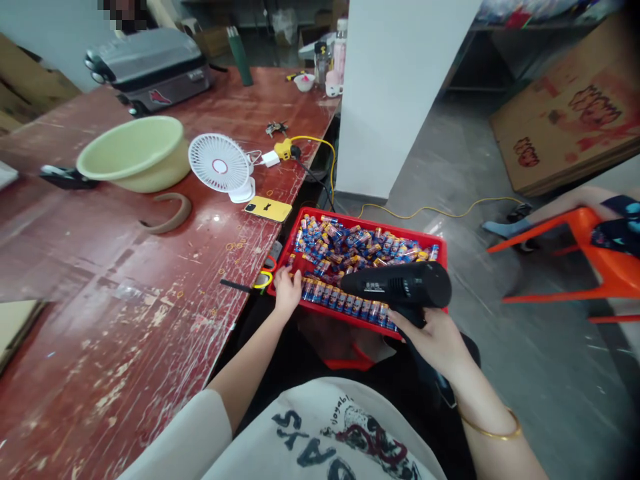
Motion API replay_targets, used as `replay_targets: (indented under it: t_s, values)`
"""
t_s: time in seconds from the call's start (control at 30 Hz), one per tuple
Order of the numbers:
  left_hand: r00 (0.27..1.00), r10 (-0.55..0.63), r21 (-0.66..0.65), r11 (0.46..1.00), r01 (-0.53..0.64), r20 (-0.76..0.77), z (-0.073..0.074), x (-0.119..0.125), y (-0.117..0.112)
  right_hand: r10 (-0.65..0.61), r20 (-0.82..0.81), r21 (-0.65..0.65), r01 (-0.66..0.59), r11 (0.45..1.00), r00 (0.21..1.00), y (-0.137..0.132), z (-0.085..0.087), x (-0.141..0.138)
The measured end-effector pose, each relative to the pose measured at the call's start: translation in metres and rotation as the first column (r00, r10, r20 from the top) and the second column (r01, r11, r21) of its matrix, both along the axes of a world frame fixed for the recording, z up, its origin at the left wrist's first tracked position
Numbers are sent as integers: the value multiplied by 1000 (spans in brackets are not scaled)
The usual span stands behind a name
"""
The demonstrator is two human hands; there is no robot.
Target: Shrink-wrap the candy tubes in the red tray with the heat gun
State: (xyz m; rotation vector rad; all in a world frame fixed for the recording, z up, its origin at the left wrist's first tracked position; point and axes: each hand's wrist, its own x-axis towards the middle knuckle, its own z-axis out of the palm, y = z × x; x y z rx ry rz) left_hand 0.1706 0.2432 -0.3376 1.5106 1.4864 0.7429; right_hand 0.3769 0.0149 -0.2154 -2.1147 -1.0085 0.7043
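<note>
A red tray [435,239] of several small blue and orange tubes [350,243] rests in front of me, with a neat row of tubes [340,300] lined along its near edge. My left hand [287,291] rests on the left end of that row, fingers curled over the tubes. My right hand [434,340] grips the handle of a black heat gun [400,285], whose barrel lies sideways above the row, nozzle pointing left.
A worn red table [125,280] on the left carries a green basin [135,153], a small white fan [220,165], a yellow phone [268,209], a grey suitcase [150,67] and bottles. A white pillar [395,93], an orange chair [600,260], a cardboard box [570,113] and a yellow cable [440,212] are on the right.
</note>
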Motion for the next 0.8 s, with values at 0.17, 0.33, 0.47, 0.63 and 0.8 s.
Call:
replay_targets:
  t_s: [0.17,0.33,0.47,0.63,0.8]
  values:
    - [997,64,-269,962,-52,36,-14,-23,-27,-8,98,36,5,999,995,22,7,-1]
    - [984,-19,-36,999,13,-176,-9,-28,-39,141,38,-57,-138,989,989,16,23,3]
    - [946,-26,-19,1000,21,-324,-5,-28,-26,165,-8,-77,-165,983,986,17,21,-11]
    - [940,-120,-151,986,75,-318,-2,-25,-2,119,6,-67,-119,991,993,14,20,-13]
    - [982,-167,-429,896,115,-85,5,5,10,25,-10,-113,-26,993,1000,-6,24,2]
